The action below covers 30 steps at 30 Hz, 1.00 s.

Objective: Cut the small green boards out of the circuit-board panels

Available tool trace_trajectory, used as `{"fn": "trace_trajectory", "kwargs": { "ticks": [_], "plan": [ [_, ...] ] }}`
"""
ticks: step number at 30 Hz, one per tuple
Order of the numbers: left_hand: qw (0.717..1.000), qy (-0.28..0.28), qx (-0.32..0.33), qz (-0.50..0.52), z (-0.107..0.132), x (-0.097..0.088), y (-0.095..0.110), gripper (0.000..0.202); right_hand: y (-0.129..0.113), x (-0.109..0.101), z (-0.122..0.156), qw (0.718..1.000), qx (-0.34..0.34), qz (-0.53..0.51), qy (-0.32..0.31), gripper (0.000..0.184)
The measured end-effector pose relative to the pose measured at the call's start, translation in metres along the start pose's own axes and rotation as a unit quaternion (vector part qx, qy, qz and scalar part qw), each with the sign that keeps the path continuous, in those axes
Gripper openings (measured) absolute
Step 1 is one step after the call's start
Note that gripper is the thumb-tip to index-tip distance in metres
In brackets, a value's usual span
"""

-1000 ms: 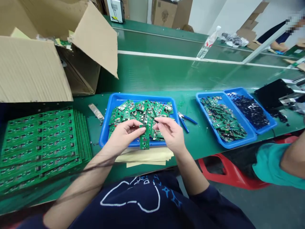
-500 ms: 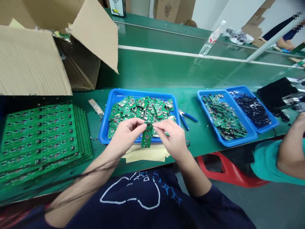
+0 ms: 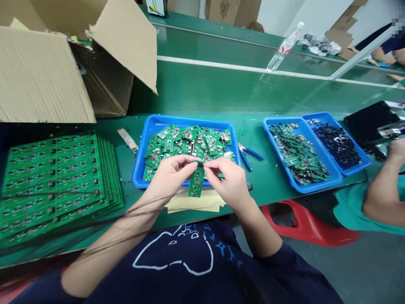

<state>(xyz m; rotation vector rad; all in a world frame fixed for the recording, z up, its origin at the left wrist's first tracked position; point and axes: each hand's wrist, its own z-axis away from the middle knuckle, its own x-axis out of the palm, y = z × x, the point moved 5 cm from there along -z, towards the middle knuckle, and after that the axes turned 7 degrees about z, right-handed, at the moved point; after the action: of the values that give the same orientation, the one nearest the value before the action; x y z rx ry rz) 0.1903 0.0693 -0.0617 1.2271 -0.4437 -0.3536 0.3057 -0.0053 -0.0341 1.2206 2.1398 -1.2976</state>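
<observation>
left hand (image 3: 170,178), right hand (image 3: 228,180); both pinching green circuit board (image 3: 196,181)

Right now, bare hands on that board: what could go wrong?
The left hand and right hand hold the green circuit board over the blue tray's near rim. A slip could drop it onto the loose boards, possibly damaging components. Bare skin may also risk static or contamination. The blue-handled pliers lie close and could get knocked.
</observation>
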Motion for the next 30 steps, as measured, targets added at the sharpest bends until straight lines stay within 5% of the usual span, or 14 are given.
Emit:
{"fn": "trace_trajectory", "kwargs": {
  "ticks": [9,17,30],
  "plan": [
    [1.0,-0.022,-0.008,-0.004,0.003,0.005,0.002,0.025,0.002,0.0,-0.001,1.0,0.028,0.011,0.004,0.013],
    [0.994,-0.005,0.069,-0.081,0.004,0.001,0.01,0.015,0.003,-0.002,-0.001,1.0,0.016,0.013,-0.007,0.02],
    [0.982,-0.077,0.1,-0.143,0.009,0.007,0.014,0.017,-0.002,-0.013,-0.012,0.995,-0.077,0.069,-0.008,0.019]
  ]
}}
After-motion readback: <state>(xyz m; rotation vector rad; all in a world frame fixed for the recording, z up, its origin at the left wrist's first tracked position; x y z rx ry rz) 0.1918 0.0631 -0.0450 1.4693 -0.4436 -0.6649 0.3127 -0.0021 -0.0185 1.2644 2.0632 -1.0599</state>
